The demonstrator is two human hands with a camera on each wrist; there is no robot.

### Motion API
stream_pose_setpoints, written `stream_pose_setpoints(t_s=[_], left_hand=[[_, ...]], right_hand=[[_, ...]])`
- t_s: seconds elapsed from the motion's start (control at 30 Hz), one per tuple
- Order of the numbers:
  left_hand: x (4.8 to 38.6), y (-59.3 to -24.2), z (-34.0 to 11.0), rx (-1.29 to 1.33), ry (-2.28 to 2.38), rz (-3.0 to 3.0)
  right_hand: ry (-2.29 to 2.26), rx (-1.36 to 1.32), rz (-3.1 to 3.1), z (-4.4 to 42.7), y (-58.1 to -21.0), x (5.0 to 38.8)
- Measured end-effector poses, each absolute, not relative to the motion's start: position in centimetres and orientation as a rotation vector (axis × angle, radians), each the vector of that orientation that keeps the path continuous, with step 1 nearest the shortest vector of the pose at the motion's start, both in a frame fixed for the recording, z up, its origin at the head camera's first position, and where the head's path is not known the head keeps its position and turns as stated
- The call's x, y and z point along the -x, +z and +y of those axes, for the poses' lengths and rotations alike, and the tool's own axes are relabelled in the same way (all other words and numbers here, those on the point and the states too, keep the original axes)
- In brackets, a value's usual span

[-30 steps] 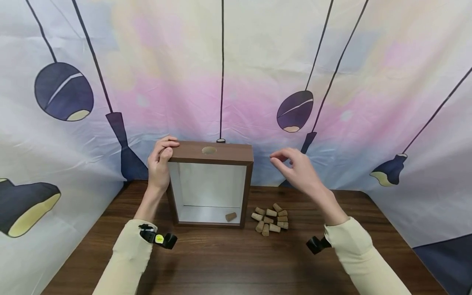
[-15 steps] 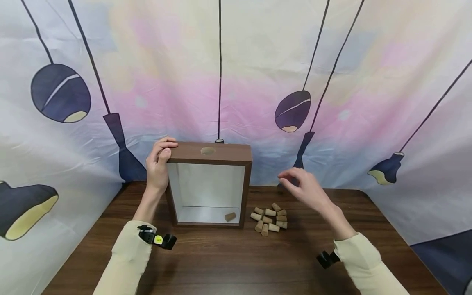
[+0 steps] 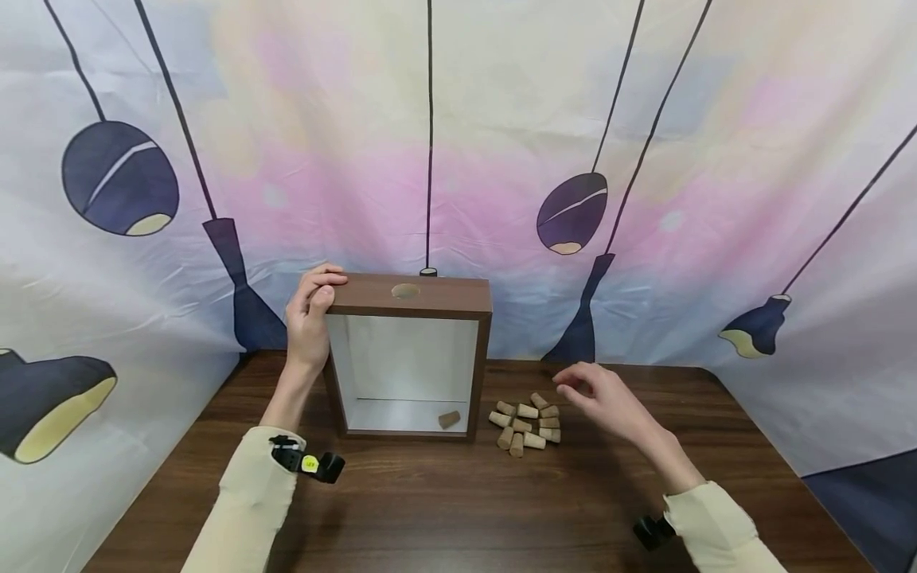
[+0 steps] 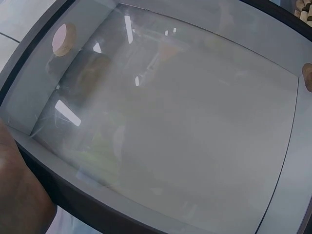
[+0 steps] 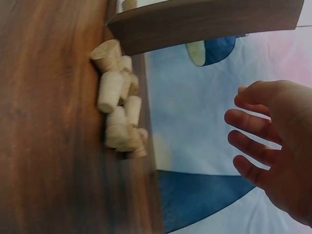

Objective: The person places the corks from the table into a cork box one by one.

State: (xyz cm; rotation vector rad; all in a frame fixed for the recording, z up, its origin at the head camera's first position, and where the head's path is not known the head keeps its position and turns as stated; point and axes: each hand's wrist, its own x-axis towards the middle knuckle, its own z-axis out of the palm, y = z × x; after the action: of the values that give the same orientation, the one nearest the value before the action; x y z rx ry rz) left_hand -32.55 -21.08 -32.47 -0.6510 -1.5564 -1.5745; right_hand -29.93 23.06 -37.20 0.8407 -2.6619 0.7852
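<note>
A brown box frame (image 3: 481,374) with a clear front and white inside stands upright on the table. A round hole (image 3: 405,291) pierces its top, and one cork (image 3: 449,419) lies inside at the lower right. My left hand (image 3: 310,326) grips the box's upper left corner, thumb on the front edge and fingers over the top. To the right of the box lies a pile of corks (image 3: 521,425). Just above and right of that pile hovers my right hand (image 3: 605,398), holding nothing; in the right wrist view its fingers (image 5: 251,126) are loosely bent and apart from the corks (image 5: 111,90).
The dark wooden table (image 3: 430,509) reaches back to a printed cloth (image 3: 501,119) that hangs behind and at the sides. Each sleeve carries a small black wrist camera, one on the left (image 3: 308,463) and one on the right (image 3: 652,532).
My right hand has come down from beside the box's top to near the cork pile, shifting slightly right. The left hand, the box and the corks have stayed put.
</note>
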Motion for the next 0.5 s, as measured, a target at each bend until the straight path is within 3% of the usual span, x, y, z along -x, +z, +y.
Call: stream_pose_setpoints(t_s=[0.5], left_hand=[[32.7, -32.4, -20.9, 0.647, -1.577, -1.535]], right_hand=[[0.747, -0.869, -2.811, 24.5, -42.8, 30.1]])
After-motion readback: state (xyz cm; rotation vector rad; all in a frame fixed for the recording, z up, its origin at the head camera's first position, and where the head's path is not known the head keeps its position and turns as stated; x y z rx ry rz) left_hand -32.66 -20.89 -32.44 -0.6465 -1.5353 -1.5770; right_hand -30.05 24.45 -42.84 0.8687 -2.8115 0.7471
